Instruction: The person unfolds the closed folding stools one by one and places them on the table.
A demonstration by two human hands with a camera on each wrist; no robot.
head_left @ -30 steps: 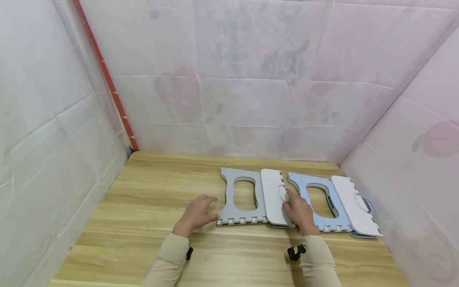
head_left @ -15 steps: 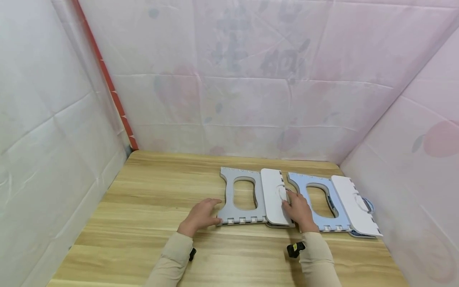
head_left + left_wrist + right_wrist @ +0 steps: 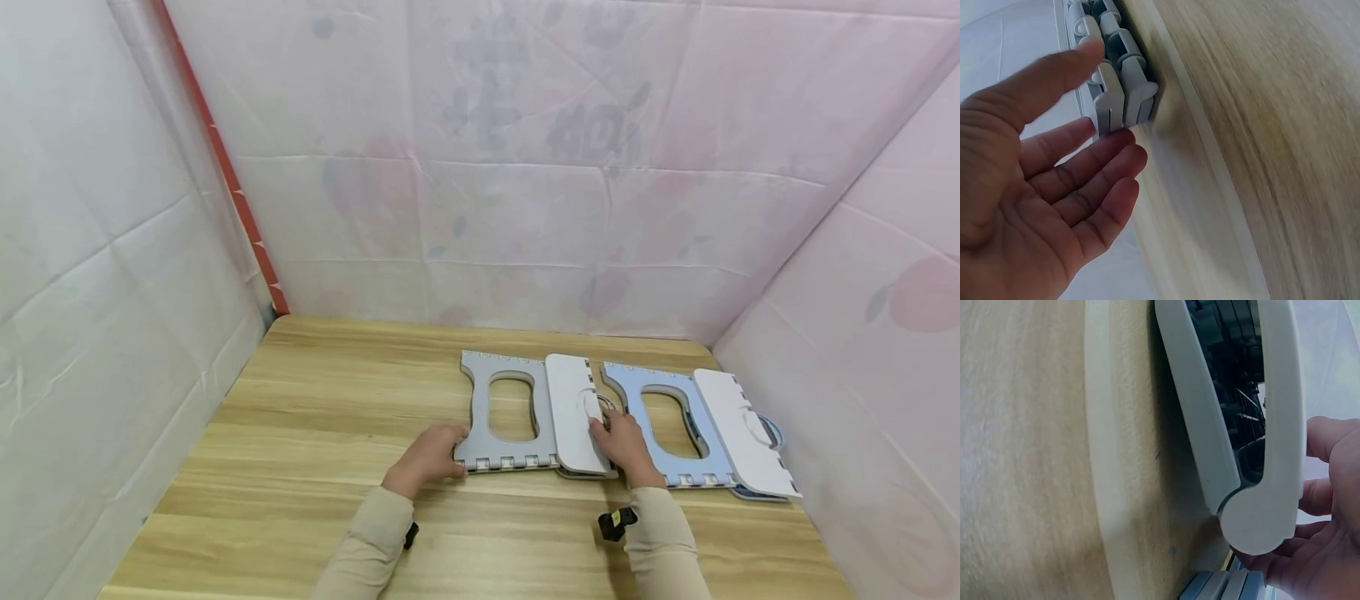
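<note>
A grey and white folding step stool point(image 3: 483, 443) lies folded flat on the wooden table, its oval opening facing up. At its near left corner is my left hand point(image 3: 429, 457), thumb over the hinged edge and fingertips at the side. In the left wrist view, that thumb point(image 3: 1085, 56) lies against the grey hinges point(image 3: 1110, 94), with the other fingertips curled at the corner end. My right hand point(image 3: 624, 448) grips the stool's white end near the handle, thumb on top and fingers past the edge. The right wrist view shows the stool's panels point(image 3: 1282, 412) slightly apart.
Close to the right lies a blue and white folding step stool point(image 3: 716, 433), also flat, its handle point(image 3: 774, 432) pointing right. Pale printed sheets point(image 3: 517, 208) enclose the wooden table point(image 3: 330, 392) at the back and both sides.
My left hand has moved right, from just beside the grey stool onto its near left corner. The right hand stays at the white end. Both stools lie where they were.
</note>
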